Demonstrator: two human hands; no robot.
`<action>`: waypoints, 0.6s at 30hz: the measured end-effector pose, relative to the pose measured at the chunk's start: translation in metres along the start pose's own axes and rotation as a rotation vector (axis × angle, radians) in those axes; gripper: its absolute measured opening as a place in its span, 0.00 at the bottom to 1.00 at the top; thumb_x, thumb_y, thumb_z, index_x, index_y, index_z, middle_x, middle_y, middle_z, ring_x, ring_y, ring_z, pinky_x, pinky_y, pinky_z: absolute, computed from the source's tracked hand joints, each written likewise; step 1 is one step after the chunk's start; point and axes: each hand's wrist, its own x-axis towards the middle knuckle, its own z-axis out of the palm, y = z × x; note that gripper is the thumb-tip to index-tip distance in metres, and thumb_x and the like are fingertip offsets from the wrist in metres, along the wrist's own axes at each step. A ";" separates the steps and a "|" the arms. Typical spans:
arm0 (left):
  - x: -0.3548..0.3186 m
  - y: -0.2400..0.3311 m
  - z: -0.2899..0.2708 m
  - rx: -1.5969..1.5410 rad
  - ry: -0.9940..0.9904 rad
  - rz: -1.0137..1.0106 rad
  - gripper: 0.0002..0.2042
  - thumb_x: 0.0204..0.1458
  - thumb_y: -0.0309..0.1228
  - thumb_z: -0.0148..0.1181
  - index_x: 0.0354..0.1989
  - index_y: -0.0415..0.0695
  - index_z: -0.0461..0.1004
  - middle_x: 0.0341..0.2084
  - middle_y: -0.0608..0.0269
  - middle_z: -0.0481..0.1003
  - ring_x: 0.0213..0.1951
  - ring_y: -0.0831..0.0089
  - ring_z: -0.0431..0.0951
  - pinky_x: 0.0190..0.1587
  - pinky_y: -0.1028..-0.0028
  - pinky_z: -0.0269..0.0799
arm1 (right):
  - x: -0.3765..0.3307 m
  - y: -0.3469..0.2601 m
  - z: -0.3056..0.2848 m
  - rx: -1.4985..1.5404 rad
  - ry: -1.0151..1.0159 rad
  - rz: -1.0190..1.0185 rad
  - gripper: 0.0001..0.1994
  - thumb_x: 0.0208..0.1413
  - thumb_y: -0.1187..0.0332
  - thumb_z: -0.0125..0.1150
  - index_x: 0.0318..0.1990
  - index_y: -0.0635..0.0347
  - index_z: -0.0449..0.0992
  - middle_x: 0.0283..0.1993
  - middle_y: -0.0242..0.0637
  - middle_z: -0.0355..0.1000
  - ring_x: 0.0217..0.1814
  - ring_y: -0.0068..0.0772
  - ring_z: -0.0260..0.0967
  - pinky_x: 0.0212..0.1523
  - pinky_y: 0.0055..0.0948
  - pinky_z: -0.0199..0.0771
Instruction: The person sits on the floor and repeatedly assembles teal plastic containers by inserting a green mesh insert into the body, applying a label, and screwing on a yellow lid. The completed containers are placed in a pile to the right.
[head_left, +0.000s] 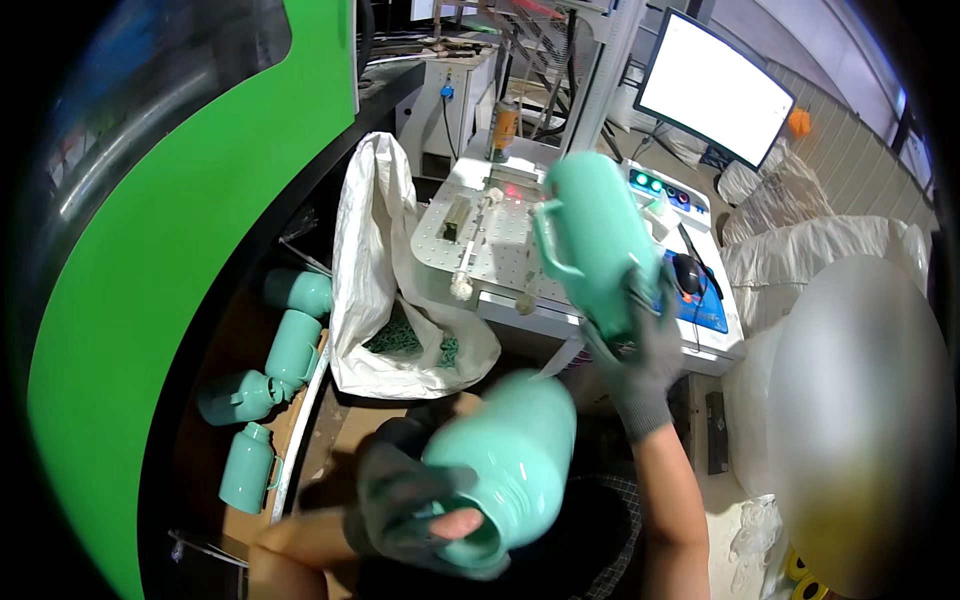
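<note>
Both of my hands wear grey gloves. My left hand grips a mint-green jug body low in front of me, its round open mouth tilted toward me and a bare thumb at the rim. Motion blurs that jug a little. Higher and to the right, my right hand is closed round the lower end of a second mint-green jug, which has a side handle. This one is raised in front of the white perforated worktable. Part of its lower end is hidden by my fingers.
Several mint-green jugs lie in a bin at left, beside a green machine housing. A white sack with green scraps stands before the table. At right are a monitor, a button panel and a mouse.
</note>
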 end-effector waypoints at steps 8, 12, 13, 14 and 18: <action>-0.087 -0.005 0.035 -0.419 -0.332 -0.631 0.41 0.37 0.48 0.83 0.60 0.41 0.75 0.43 0.56 0.77 0.46 0.57 0.75 0.49 0.58 0.73 | 0.080 -0.061 0.174 -0.320 -0.385 -0.066 0.38 0.53 0.54 0.68 0.73 0.27 0.63 0.79 0.49 0.53 0.47 0.43 0.78 0.40 0.46 0.80; -0.072 -0.010 0.046 -0.425 -0.484 -0.601 0.38 0.37 0.48 0.83 0.56 0.41 0.77 0.42 0.56 0.75 0.44 0.57 0.75 0.50 0.59 0.74 | 0.063 -0.026 0.187 -0.363 -0.256 -0.069 0.37 0.53 0.52 0.70 0.72 0.32 0.63 0.73 0.49 0.62 0.45 0.47 0.79 0.35 0.49 0.79; -0.067 -0.009 0.044 -0.389 -0.519 -0.590 0.36 0.37 0.45 0.82 0.54 0.38 0.77 0.43 0.54 0.73 0.45 0.56 0.74 0.49 0.59 0.74 | 0.056 -0.022 0.213 -0.161 -0.308 -0.009 0.24 0.55 0.56 0.67 0.60 0.40 0.72 0.58 0.47 0.68 0.42 0.47 0.78 0.33 0.48 0.76; -0.069 -0.007 0.042 -0.341 -0.478 -0.517 0.35 0.39 0.47 0.81 0.54 0.39 0.76 0.43 0.53 0.72 0.46 0.54 0.73 0.50 0.58 0.72 | 0.054 -0.020 0.240 0.036 -0.352 0.046 0.13 0.57 0.61 0.63 0.48 0.48 0.81 0.43 0.45 0.75 0.40 0.46 0.77 0.31 0.47 0.73; -0.078 0.002 0.053 -0.444 -0.415 -0.556 0.31 0.38 0.27 0.68 0.57 0.38 0.70 0.48 0.55 0.69 0.49 0.61 0.71 0.56 0.62 0.68 | 0.063 -0.057 0.232 -0.297 -0.408 -0.007 0.24 0.63 0.57 0.57 0.67 0.32 0.71 0.68 0.53 0.62 0.49 0.49 0.74 0.46 0.49 0.72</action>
